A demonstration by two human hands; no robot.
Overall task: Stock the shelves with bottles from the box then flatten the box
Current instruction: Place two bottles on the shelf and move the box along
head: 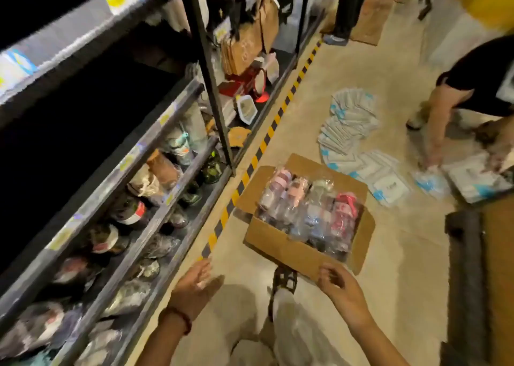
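Dim, motion-blurred, black upper-left corner, fisheye edges

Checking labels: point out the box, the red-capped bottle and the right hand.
box (281,247): head view, near cardboard wall.
red-capped bottle (344,207): head view, its wrapped body.
right hand (340,287): head view, back of hand.

Shop stockroom aisle, metal shelves (155,148) with price tags, hazard-striped tape (267,140) on concrete floor

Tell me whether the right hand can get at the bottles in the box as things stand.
Probably yes. The cardboard box stands open, its flaps folded out, the wrapped bottles exposed on top. The right hand hovers empty near its front flap, nothing between.
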